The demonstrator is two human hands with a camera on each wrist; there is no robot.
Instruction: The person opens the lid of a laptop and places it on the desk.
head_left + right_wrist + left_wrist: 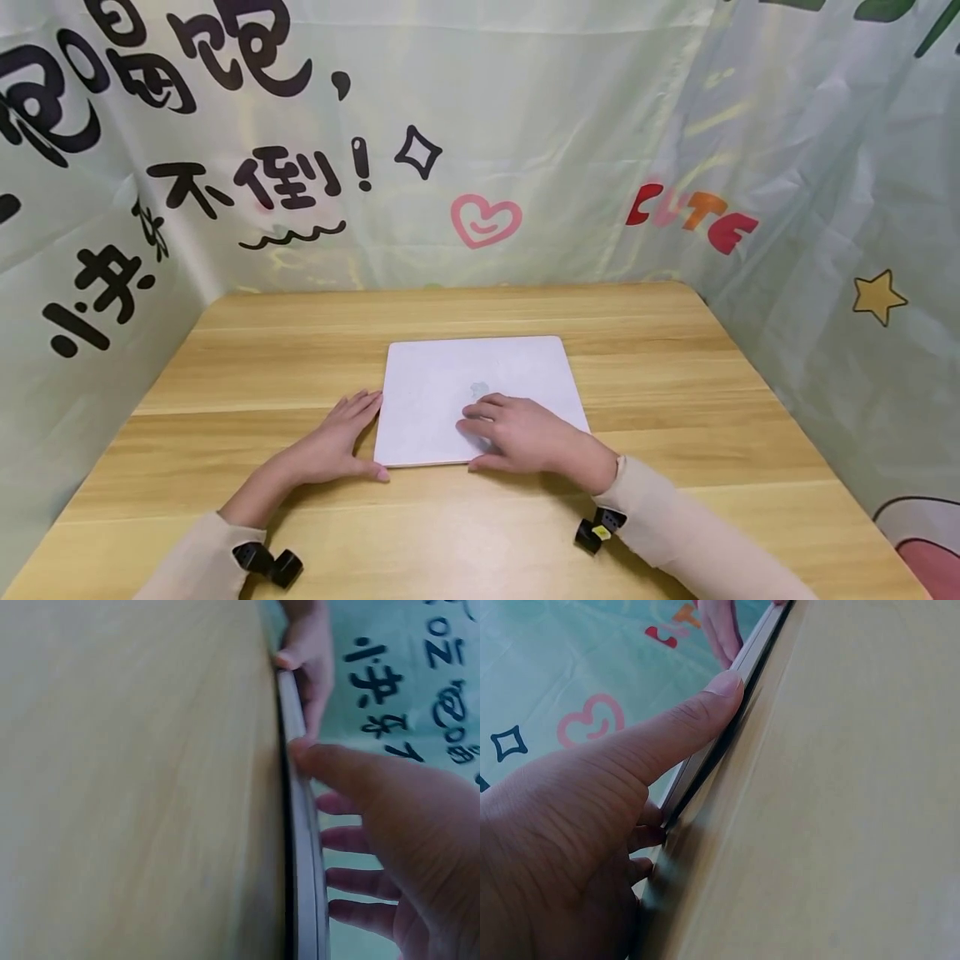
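The closed laptop (427,404) lies flat on the worktop (300,350). The left hand (328,448) is spread around its near left corner, fingers along the left edge, thumb at the front edge. The right hand (528,436) is spread too, its fingers slightly bent over the laptop beside the logo (479,389), thumb at the front edge. A printed cloth (585,108) hangs behind.
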